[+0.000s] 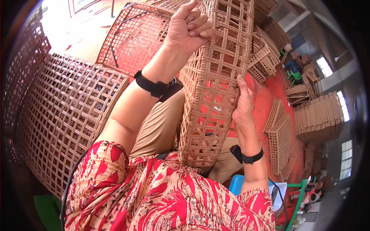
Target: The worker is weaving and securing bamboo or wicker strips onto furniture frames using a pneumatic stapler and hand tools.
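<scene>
I count one tall woven basket (216, 88), tilted between tan trouser legs (160, 127). Left hand (191, 25) curled into fist at basket's upper left edge; I can't tell whether anything sits inside it. Right hand (243, 101) partly closed, holding basket's right edge, thumb laid along it. Two black wristbands (252, 156), one per arm. One large woven piece (73, 106) at left. One distant person (296, 65), far right.

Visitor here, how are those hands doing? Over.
Left hand clenched beside open-weave basket. Right hand gripping its edge. Basket's lower end near lap. Another woven piece at left.
</scene>
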`<state>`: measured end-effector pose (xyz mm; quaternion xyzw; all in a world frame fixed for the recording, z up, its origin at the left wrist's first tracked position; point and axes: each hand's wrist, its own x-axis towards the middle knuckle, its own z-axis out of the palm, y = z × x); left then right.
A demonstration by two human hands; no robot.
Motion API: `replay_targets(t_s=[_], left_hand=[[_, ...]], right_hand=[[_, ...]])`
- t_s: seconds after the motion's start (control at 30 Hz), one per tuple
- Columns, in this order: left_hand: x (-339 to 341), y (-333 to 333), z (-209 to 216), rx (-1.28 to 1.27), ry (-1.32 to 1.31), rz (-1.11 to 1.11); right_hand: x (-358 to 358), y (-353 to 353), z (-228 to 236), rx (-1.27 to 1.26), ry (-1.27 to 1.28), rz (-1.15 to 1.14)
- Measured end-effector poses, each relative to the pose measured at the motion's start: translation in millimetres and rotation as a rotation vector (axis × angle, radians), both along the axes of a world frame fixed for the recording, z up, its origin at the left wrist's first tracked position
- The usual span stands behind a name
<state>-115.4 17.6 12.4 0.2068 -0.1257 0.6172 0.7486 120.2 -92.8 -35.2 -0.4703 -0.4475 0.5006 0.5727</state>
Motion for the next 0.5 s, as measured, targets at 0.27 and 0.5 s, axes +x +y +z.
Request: replay_targets(t_s=[0.27, 0.5], left_hand=[[-9, -55, -8, 0.207, -0.213, -0.191], [12, -87, -13, 0.29, -0.24, -0.163]], right_hand=[[24, 1, 30, 0.014, -0.347, 0.002], [58, 58, 60, 0.224, -0.759, 0.057]])
